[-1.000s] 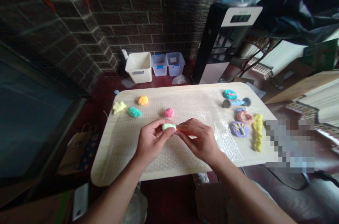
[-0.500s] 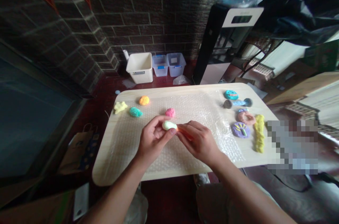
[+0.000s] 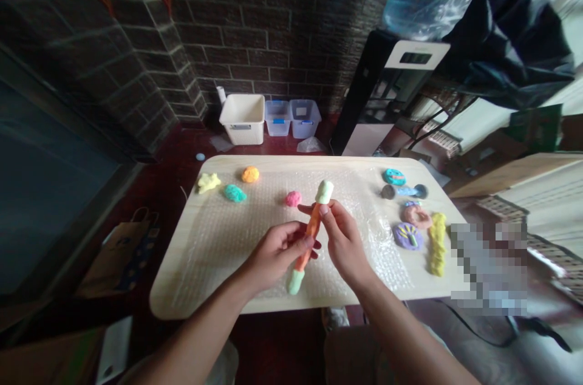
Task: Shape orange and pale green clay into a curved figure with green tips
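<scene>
Between my hands is an orange clay stick (image 3: 312,226) with a pale green lump on each end, tilted with its upper end to the right. My left hand (image 3: 285,248) pinches the middle of the stick between thumb and fingers. Close to the upper green end, my right hand (image 3: 342,233) grips the same stick. Just behind the hands lies a pink clay ball (image 3: 293,198) on the bubble wrap (image 3: 218,251). Farther left are a teal clay piece (image 3: 234,193), an orange clay ball (image 3: 250,174) and a yellow clay star (image 3: 208,183).
On the table's (image 3: 168,288) right side lie a teal disc (image 3: 394,176), a dumbbell shape (image 3: 404,191), a pinkish ring (image 3: 417,216), a purple disc (image 3: 409,236) and a yellow twisted strip (image 3: 438,245). Beyond stand a white bin (image 3: 243,121) and a water dispenser (image 3: 378,93).
The clay stick has turned from pointing away sideways to a steep slant, showing both green ends. My right hand has shifted up near its top; my left hand now holds its middle.
</scene>
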Tool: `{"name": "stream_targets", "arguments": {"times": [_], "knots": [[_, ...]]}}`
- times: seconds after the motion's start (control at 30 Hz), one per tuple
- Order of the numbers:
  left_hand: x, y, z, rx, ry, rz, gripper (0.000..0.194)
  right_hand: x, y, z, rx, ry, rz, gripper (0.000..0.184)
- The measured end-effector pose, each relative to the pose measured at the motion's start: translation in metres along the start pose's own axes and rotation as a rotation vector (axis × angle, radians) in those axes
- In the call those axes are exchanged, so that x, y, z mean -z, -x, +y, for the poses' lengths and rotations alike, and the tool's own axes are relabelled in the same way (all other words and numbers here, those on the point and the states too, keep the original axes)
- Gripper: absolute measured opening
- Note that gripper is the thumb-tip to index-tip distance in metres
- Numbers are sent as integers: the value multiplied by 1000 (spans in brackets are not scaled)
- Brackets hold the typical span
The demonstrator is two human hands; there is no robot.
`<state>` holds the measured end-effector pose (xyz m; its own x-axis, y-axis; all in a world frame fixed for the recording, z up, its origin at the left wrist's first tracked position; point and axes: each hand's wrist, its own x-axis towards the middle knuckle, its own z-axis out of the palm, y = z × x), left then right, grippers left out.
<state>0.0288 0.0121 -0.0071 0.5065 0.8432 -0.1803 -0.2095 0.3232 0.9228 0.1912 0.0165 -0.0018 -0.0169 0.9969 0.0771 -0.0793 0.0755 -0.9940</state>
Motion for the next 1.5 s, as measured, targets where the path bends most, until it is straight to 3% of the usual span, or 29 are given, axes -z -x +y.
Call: {"name": "stream_targets", "arguments": {"times": [0.2,0.37,0.53,0.67,0.9,1.13,1.5], "knots": [[3,-4,-2,-44,-74,71,38,6,-8,10,56,-119,6,24],[6,1,0,-93,-138,84,31,-4,-7,9,-52,-270,-27,17],[4,4,-2,-112,-98,53,46,-17,0,2,-197,-381,-175,15],[1,5,-4,-146,-108,79,46,-18,0,-1,-198,-417,-197,22],[8,5,16,-111,276,55,36,-14,-6,16,-276,-453,-121,29],[16,3,27,-158,594,3,27,-12,-8,37,-322,-426,-155,28],[14,-5,27,-66,677,7,25,-8,-15,38,-329,-477,-177,32]]}}
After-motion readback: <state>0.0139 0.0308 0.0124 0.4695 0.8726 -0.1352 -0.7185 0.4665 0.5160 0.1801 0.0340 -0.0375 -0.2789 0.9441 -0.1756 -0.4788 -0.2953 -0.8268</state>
